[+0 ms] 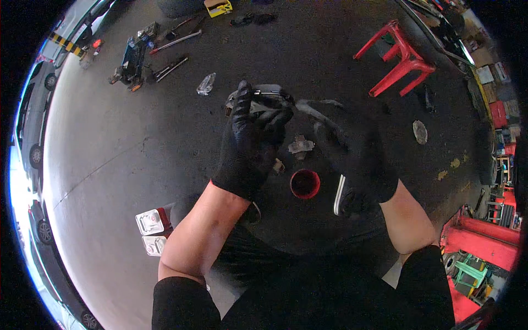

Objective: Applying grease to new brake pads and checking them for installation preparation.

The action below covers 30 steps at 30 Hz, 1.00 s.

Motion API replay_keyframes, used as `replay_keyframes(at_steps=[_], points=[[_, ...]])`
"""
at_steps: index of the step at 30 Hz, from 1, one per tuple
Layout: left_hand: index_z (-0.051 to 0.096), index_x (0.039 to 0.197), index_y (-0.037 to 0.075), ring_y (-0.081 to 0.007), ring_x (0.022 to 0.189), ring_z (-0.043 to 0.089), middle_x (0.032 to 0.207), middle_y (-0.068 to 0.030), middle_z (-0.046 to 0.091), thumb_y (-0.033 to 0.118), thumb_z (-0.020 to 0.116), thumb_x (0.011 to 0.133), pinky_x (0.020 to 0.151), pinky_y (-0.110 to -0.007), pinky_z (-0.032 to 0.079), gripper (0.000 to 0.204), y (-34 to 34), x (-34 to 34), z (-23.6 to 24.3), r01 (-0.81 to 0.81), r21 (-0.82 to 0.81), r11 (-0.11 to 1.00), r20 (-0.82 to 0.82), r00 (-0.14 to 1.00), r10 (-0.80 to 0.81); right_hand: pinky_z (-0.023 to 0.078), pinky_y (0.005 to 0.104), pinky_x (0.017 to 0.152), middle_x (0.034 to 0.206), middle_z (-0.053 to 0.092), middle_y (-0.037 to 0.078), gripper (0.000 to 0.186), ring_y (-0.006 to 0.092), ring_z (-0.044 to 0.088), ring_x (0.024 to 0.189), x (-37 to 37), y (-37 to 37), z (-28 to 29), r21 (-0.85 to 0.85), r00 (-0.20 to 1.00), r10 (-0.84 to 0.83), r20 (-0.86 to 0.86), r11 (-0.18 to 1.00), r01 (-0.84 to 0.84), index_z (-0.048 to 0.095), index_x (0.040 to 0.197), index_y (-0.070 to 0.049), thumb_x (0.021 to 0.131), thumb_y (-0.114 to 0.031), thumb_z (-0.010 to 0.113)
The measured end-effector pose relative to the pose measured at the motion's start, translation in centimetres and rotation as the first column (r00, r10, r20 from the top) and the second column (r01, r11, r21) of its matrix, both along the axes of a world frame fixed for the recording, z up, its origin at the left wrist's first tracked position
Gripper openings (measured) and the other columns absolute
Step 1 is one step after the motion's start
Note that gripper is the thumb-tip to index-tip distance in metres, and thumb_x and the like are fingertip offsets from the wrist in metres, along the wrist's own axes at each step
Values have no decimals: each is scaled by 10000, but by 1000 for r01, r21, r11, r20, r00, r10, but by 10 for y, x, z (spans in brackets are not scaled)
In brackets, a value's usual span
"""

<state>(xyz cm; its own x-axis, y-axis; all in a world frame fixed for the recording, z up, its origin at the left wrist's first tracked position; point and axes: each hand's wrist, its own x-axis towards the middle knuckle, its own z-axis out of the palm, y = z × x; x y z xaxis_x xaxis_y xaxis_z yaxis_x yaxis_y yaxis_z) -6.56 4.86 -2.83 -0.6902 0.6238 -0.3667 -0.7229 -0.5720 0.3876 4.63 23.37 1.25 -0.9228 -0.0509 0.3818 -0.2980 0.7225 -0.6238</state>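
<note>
My left hand [250,140], in a black glove, is closed around a dark, flat, brake-pad-like part [269,89] and holds it up in front of me. The thumb points up beside the part's left end. On the other side, my right hand [360,157], also black-gloved, has its finger end close to the part's right end. Blur and dark shade hide whether those fingers grip anything. Below and between the hands, a round red container [317,184] with a dark inside stands on the floor. A crumpled pale piece [301,146] lies just beyond it.
A red plastic stool [404,58] lies tipped over at far right. Tools [176,41] and a blue toolbox-like item [131,58] sit at far left. Two pale blister packs [149,221] lie by my left elbow. Clear plastic wrappings [206,84] are on the floor. Red equipment [484,239] stands at right.
</note>
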Motion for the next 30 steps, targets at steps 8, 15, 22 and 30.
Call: replay_keyframes(at_steps=[8, 15, 22, 30], points=[[625, 1175, 107, -226, 918, 698, 1084, -132, 690, 432, 548, 1060, 781, -298, 606, 354, 2, 3, 1, -49, -42, 998, -22, 999, 48, 538, 382, 949, 1228, 682, 192, 392, 309, 683, 1119, -2, -5, -1, 28, 999, -45, 20, 999, 45, 641, 1331, -9, 946, 36, 583], [620, 1215, 77, -230, 885, 716, 1044, -131, 696, 301, 483, 1105, 754, -308, 637, 285, -1, 2, 7, 29, 162, 986, -21, 999, -26, 543, 398, 892, 1186, 687, 189, 411, 305, 686, 1024, -3, -5, -2, 35, 999, -33, -19, 999, 33, 647, 1323, -13, 917, 37, 617], [647, 1180, 66, -210, 893, 714, 1029, -95, 706, 365, 510, 1092, 757, -284, 624, 341, 0, 4, 8, -39, 55, 998, -36, 998, 42, 533, 444, 888, 1150, 683, 194, 513, 362, 658, 1039, -2, -9, 2, 221, 992, -36, -119, 973, 62, 638, 1345, -16, 835, 22, 684], [662, 1172, 78, -209, 936, 718, 1062, -100, 719, 346, 524, 1085, 795, -288, 619, 314, 3, 8, 16, -99, -86, 991, -26, 995, 97, 524, 475, 954, 1297, 628, 247, 576, 422, 637, 1116, 0, -21, -9, 287, 988, -37, -147, 955, 78, 607, 1382, 7, 821, -28, 734]])
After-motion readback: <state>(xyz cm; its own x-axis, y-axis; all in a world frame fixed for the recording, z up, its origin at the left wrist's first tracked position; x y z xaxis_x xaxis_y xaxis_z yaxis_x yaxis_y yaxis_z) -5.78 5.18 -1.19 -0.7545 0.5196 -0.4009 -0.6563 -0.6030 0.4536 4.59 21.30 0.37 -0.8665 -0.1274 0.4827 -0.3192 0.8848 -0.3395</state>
